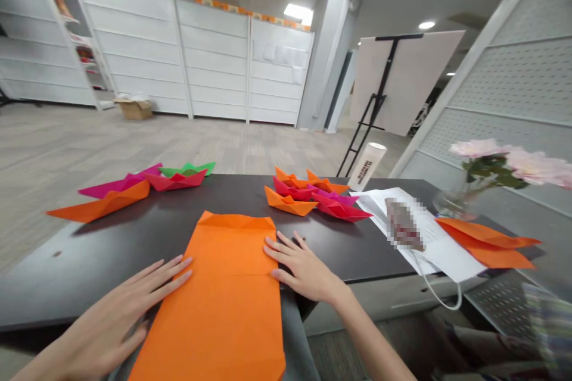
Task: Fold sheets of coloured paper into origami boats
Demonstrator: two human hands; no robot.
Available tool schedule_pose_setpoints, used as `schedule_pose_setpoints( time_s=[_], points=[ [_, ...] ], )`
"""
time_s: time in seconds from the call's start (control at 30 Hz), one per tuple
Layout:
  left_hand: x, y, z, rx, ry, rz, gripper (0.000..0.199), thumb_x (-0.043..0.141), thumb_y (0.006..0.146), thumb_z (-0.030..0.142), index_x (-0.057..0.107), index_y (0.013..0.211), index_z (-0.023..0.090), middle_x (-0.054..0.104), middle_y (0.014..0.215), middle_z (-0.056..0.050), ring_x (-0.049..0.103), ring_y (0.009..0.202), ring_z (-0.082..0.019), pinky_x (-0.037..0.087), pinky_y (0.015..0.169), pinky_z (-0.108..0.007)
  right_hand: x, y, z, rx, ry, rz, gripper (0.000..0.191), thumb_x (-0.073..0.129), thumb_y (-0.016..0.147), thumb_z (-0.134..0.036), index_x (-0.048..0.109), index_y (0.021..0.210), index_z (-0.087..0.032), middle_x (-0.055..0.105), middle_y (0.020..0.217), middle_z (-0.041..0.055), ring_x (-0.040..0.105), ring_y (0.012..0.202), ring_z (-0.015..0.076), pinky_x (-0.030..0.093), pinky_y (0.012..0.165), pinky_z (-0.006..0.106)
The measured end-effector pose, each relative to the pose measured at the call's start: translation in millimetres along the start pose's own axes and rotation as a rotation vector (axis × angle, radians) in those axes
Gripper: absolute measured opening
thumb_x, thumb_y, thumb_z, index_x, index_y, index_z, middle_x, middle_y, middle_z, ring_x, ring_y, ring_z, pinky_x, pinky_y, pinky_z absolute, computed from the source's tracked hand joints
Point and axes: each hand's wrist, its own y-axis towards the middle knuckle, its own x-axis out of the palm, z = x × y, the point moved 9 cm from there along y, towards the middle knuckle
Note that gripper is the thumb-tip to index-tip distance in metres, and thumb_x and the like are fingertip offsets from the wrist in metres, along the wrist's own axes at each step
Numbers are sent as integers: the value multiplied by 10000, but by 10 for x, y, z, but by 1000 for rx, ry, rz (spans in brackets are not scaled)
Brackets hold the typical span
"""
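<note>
A large orange paper sheet (pixel 223 303) lies on the dark table (pixel 147 250) in front of me, its far edge folded and slightly raised, its near end reaching past the table's front edge. My left hand (pixel 125 309) rests on its left edge with fingers stretched out. On the right edge lies my right hand (pixel 304 265), fingers spread, holding nothing. Beyond the sheet stand folded paper boats: orange, pink and purple ones (pixel 308 193) at the centre right, and an orange boat (pixel 107 202) with purple, red and green ones at the far left.
To the right are white papers (pixel 429 238) with a cord, a white cylinder (pixel 367 166), a glass vase of pink flowers (pixel 453 202) and folded orange paper (pixel 487 241). A person's patterned sleeve shows at the lower right. An easel stands behind the table.
</note>
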Motion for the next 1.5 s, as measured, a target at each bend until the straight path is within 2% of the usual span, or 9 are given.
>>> schedule_pose_setpoints(
  time_s=[0.1,0.23,0.37,0.83,0.97,1.13,1.27,1.37,1.5],
  points=[
    [107,13,17,-9,64,-107,902,505,755,74,218,1556,372,374,1575,28,356,1451,-264,299,1199,-476,-41,-42,-22,-2,-12,56,493,441,1000,-347,413,1491,-302,416,1550,45,258,1492,253,101,1213,596],
    [129,29,-6,-44,42,-73,817,599,785,150,321,1526,353,418,1558,-8,352,1452,-297,323,1183,-514,-40,-180,-202,-129,-46,54,760,504,782,-88,386,1507,-282,370,1578,34,261,1492,234,138,1229,536],
    [49,89,48,-51,-30,-20,665,653,828,268,454,1462,292,474,1521,-67,418,1412,-308,363,1165,-492,12,-231,-258,-155,-40,-16,887,540,661,-56,394,1503,-291,378,1572,49,304,1474,257,214,1210,532],
    [63,166,-85,-139,-383,22,330,535,910,242,704,1187,306,670,1311,-42,631,1196,-231,484,1058,-369,60,-173,-115,-12,-2,147,338,541,917,-184,655,1213,-300,518,1468,55,446,1383,224,267,1181,520],
    [-18,249,-211,-363,-443,144,262,521,938,379,714,1036,232,756,1087,-62,700,1020,-252,544,934,-355,-83,-79,-61,50,97,256,217,505,965,-240,721,953,-266,678,1185,58,598,1150,221,447,1012,422],
    [-86,314,-355,-599,-490,345,288,588,881,474,572,1003,214,706,810,-7,678,739,-193,558,708,-299,-89,121,69,166,149,322,287,505,957,-275,627,705,-211,644,859,42,603,862,212,485,804,354],
    [-10,286,-430,-608,-480,396,364,640,835,442,499,1078,211,637,757,24,632,670,-171,552,667,-300,-8,134,214,239,212,371,121,576,892,-272,619,984,-207,597,825,15,567,754,197,492,717,337],
    [-107,283,-359,-541,-290,446,372,666,806,369,538,1110,196,634,995,-63,647,906,-233,559,820,-379,-10,86,236,238,224,436,553,612,859,-261,444,1384,-222,582,946,28,569,791,196,520,794,364],
    [-202,545,44,-363,-60,348,264,527,895,222,627,1140,208,573,1295,-122,545,1218,-289,452,1041,-455,-1,105,82,145,74,392,462,556,902,-227,541,1362,-275,543,1033,68,572,939,229,509,896,415]
  ],
)
